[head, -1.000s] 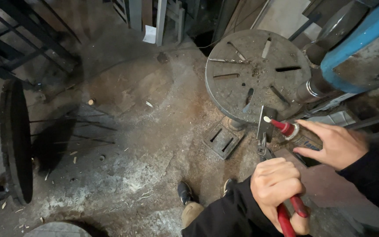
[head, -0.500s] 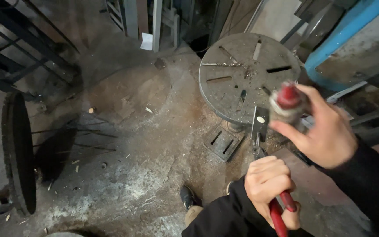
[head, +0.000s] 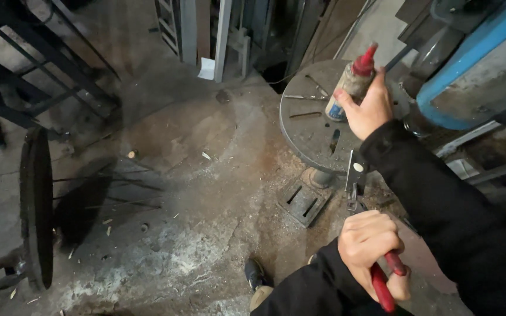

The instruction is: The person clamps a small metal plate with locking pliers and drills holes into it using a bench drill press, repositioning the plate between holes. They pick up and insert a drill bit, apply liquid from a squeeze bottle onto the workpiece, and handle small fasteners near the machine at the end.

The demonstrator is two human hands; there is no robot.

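My left hand (head: 370, 243) is closed around red-handled pliers (head: 383, 285), whose jaws clamp a small flat metal piece (head: 355, 171) standing upright. My right hand (head: 367, 110) holds a grimy squeeze bottle (head: 348, 86) with a red nozzle, raised above the round slotted metal table (head: 308, 126) of a drill press. The bottle is roughly upright, well above the metal piece. Black sleeves cover both arms.
A blue machine body (head: 475, 70) stands at the upper right. The press's square base (head: 303, 202) sits on the stained concrete floor. A dark wheel (head: 35, 205) with thin spokes leans at the left, metal frames (head: 200, 35) stand at the back, and my shoe (head: 256, 274) shows below.
My right hand has lifted the bottle away from the metal piece, up over the round table. My left hand still holds the pliers in much the same place.
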